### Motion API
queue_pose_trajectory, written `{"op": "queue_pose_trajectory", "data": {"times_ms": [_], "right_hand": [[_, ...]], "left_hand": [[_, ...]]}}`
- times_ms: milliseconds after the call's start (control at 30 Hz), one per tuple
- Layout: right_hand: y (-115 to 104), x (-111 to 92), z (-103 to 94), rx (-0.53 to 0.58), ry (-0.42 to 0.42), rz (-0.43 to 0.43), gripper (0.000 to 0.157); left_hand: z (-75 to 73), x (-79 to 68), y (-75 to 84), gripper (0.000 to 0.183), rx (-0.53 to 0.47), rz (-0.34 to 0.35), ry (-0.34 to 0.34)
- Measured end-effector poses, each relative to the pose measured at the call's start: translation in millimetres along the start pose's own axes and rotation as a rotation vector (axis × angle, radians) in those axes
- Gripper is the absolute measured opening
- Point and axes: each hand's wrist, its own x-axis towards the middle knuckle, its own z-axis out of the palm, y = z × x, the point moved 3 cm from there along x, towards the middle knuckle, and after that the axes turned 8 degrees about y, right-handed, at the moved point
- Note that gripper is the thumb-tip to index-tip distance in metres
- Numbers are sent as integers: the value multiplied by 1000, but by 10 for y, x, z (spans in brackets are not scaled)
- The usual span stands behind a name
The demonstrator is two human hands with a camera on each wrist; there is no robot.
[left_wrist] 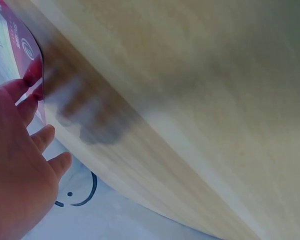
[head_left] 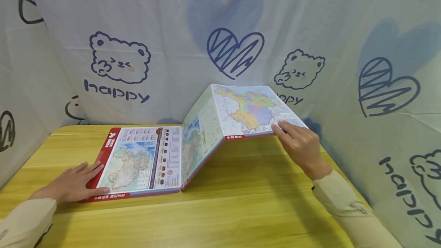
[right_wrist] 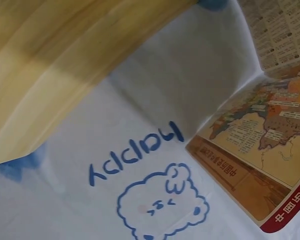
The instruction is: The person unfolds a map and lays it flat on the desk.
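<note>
A folding map board (head_left: 139, 160) with a red border stands partly unfolded on the wooden table. Its left panel lies flat, the middle panel (head_left: 203, 137) slants upward, and the right panel (head_left: 246, 110), printed with a coloured map, is raised off the table. My left hand (head_left: 74, 183) rests on the red left edge with fingers spread; in the left wrist view, fingertips touch that red border (left_wrist: 34, 72). At the right panel's near edge, my right hand (head_left: 299, 146) pinches the board. The right wrist view shows the panel's printed underside (right_wrist: 270, 135), with most of the hand out of frame.
The yellow wood-grain table (head_left: 220, 217) extends under and in front of the board. White cloth (head_left: 172, 18) printed with bears and hearts hangs behind and along both sides, close to the raised panel's far edge.
</note>
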Motion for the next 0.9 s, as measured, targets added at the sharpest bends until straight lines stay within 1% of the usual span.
{"op": "queue_pose_trajectory", "data": {"times_ms": [100, 367, 467, 700, 900], "right_hand": [[16, -64, -7, 15, -4, -2, 26], [53, -209, 22, 34, -5, -5, 24], [75, -267, 29, 32, -10, -5, 25], [124, -414, 6, 20, -12, 2, 24], [164, -564, -34, 24, -20, -5, 26]], "left_hand": [[-11, 3, -33, 97, 4, -8, -3], [-39, -12, -91, 98, 20, 5, 11], [-37, -6, -114, 100, -2, -2, -5], [-54, 0, -190, 111, -75, -51, -56], [-97, -31, -223, 110, -93, -67, -75]]}}
